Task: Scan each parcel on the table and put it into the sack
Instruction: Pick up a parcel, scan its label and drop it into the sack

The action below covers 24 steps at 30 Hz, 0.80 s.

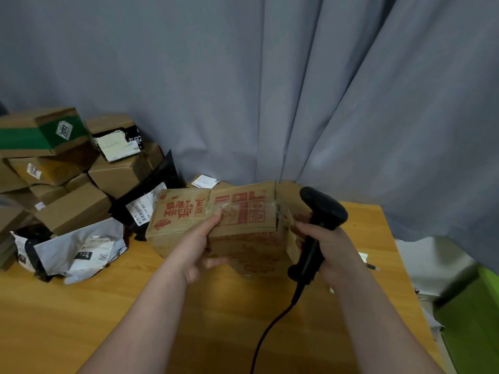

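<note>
Wooden tabletop (81, 319) fills the near part of the view, with two bare forearms reaching out over it from the near edge. A black cable (266, 330) runs up from the near edge across the wood to the butt of a black handheld scanner (322, 209). The right hand (332, 252) has its fingers wrapped round the scanner's handle and holds it upright, head uppermost, just beside the right end of a cardboard box with red print (243, 220). The left hand (194, 249) grips this box at its near left part, thumb lying on the upper face and fingers curled under the near side. The box sits at the middle of the table between the two hands, tilted toward the viewer; whether its lower edge touches the wood cannot be told. Left of it lies a crumpled grey mailer bag (81, 249), and a black mailer bag (151, 201) with a white barcode label leans farther back. Behind them rises a heap of brown cardboard boxes (75, 209), topped by a green-banded box (40, 133). Just beyond the held box a labelled box (206, 182) peeks out. At the near right, off the table, is a blurred green shape (469, 319). A grey-blue curtain (270, 90) hangs in folds across the far side.
</note>
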Each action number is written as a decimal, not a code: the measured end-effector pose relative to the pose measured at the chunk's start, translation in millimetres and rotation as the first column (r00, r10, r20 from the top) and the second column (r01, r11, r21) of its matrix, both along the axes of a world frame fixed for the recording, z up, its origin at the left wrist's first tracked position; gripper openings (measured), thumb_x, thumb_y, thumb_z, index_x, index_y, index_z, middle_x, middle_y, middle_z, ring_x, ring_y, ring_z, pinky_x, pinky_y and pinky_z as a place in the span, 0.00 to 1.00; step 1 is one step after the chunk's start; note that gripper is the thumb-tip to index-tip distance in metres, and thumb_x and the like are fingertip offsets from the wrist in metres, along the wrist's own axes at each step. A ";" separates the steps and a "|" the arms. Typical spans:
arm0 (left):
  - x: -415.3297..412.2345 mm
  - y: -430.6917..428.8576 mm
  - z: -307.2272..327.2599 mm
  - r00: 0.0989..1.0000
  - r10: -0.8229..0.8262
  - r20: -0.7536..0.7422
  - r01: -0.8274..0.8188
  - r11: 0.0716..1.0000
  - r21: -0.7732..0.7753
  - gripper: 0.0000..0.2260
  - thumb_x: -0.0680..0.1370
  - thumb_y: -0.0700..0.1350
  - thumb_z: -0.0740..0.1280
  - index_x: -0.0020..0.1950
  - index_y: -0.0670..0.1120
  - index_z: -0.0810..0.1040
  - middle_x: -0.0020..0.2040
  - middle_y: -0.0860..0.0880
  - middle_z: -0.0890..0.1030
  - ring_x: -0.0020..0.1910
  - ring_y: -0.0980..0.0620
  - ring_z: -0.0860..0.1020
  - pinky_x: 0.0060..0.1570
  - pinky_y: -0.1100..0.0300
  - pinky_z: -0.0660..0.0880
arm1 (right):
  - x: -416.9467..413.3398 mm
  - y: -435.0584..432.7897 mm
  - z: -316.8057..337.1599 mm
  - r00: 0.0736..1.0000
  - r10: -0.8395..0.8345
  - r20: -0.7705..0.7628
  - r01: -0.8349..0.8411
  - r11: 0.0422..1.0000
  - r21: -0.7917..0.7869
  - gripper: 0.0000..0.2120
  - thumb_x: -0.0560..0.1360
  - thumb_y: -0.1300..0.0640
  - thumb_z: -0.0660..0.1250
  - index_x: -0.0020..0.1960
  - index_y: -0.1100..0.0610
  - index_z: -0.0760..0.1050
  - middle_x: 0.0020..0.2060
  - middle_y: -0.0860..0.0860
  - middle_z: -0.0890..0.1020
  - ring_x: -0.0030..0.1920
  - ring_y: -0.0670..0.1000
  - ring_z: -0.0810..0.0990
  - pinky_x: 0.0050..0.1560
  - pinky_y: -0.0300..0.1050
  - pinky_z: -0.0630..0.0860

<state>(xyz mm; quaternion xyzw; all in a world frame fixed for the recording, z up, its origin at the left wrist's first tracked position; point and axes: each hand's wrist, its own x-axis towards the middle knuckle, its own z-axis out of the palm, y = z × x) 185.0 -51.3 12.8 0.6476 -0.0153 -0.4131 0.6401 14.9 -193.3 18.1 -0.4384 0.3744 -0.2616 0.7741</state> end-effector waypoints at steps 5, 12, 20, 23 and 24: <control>15.1 10.9 -8.1 0.989 0.145 0.029 -0.146 0.989 0.006 0.10 0.80 0.51 0.63 0.60 0.49 0.74 0.51 0.46 0.81 0.51 0.46 0.79 0.31 0.52 0.81 | 1.5 -7.1 -25.5 0.989 -0.054 -0.138 0.071 0.990 0.125 0.06 0.73 0.64 0.70 0.47 0.58 0.74 0.34 0.55 0.74 0.35 0.54 0.74 0.38 0.48 0.73; 18.3 19.7 -19.6 0.979 0.189 0.070 -0.193 0.980 0.055 0.11 0.83 0.47 0.59 0.65 0.50 0.71 0.60 0.45 0.79 0.59 0.44 0.77 0.32 0.50 0.82 | 8.1 -2.4 -44.0 0.981 0.009 -0.193 0.048 0.955 0.293 0.16 0.71 0.62 0.73 0.58 0.61 0.75 0.44 0.58 0.76 0.42 0.56 0.77 0.38 0.47 0.76; 21.0 25.8 -13.3 0.983 0.163 0.088 -0.173 0.977 0.121 0.08 0.84 0.46 0.57 0.56 0.52 0.75 0.59 0.45 0.78 0.60 0.45 0.75 0.37 0.50 0.79 | 2.0 -4.7 -32.3 0.991 -0.086 -0.105 0.112 0.953 0.280 0.16 0.72 0.60 0.73 0.58 0.62 0.76 0.46 0.56 0.77 0.46 0.54 0.77 0.41 0.47 0.77; 25.6 29.7 -11.2 0.991 0.101 0.083 -0.114 0.980 0.166 0.11 0.83 0.45 0.59 0.63 0.55 0.74 0.60 0.45 0.76 0.60 0.44 0.73 0.43 0.47 0.79 | -0.5 -5.5 -23.2 0.987 -0.150 -0.054 0.159 0.950 0.268 0.15 0.72 0.59 0.72 0.58 0.60 0.76 0.51 0.56 0.78 0.51 0.55 0.78 0.49 0.49 0.79; 26.4 30.9 -10.9 0.993 0.079 0.082 -0.093 0.980 0.178 0.15 0.83 0.45 0.60 0.68 0.57 0.72 0.61 0.45 0.76 0.61 0.43 0.74 0.45 0.47 0.79 | -1.2 -6.0 -20.3 0.985 -0.166 -0.041 0.171 0.950 0.261 0.15 0.72 0.59 0.72 0.58 0.59 0.77 0.51 0.56 0.79 0.52 0.56 0.79 0.52 0.51 0.79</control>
